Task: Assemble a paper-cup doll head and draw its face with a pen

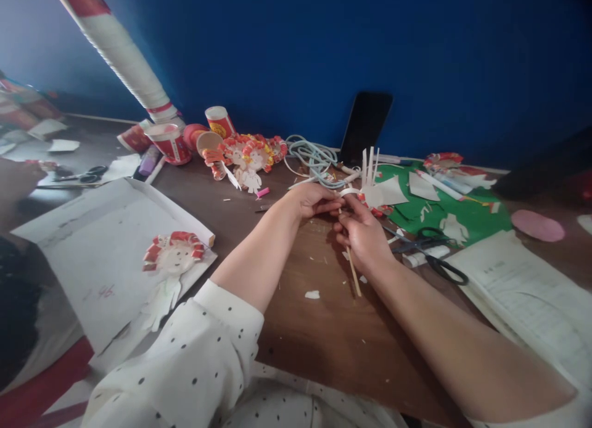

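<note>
Both forearms reach forward over the brown bench (324,341) and meet just in front of the black phone (366,127) that leans on the blue wall.

Left hand (314,200): palm down, wrist straight, fingers pinched narrow onto the white paper strip (350,192), which curls at the top of the stick.

Right hand (363,234): knuckles up, fingers curled shut around the thin wooden stick (354,274). The stick's lower end slants back toward the person and rests on the bench. Fingertips of the two hands touch or nearly touch at the strip.

Just beyond the hands, between them and the phone, white paper slivers (370,163) stand upright. Right of the phone: green paper sheet (476,215), with black scissors (432,249) at its near edge. Left of the phone: coiled pale cable (314,156), then red-and-white paper figures (247,156) and paper cups (171,143). Far left and nearer, another paper figure (171,258) lies on a white sheet (102,243).
</note>
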`<action>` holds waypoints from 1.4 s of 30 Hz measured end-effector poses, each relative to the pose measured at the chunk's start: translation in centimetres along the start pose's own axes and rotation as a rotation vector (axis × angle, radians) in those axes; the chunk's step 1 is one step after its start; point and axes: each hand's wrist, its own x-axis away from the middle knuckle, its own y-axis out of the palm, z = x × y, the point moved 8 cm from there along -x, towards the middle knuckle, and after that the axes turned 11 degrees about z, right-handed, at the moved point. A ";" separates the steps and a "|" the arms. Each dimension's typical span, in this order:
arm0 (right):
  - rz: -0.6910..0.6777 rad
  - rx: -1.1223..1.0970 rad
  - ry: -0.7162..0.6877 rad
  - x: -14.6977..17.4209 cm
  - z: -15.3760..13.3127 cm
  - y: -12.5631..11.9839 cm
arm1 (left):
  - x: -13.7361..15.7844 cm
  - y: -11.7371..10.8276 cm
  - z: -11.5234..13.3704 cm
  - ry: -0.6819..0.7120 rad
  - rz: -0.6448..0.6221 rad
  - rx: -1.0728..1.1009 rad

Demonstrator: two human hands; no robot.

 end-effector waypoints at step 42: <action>-0.092 -0.346 0.414 1.0 0.3 1.3 | 0.5 0.2 0.4 0.124 0.009 -0.098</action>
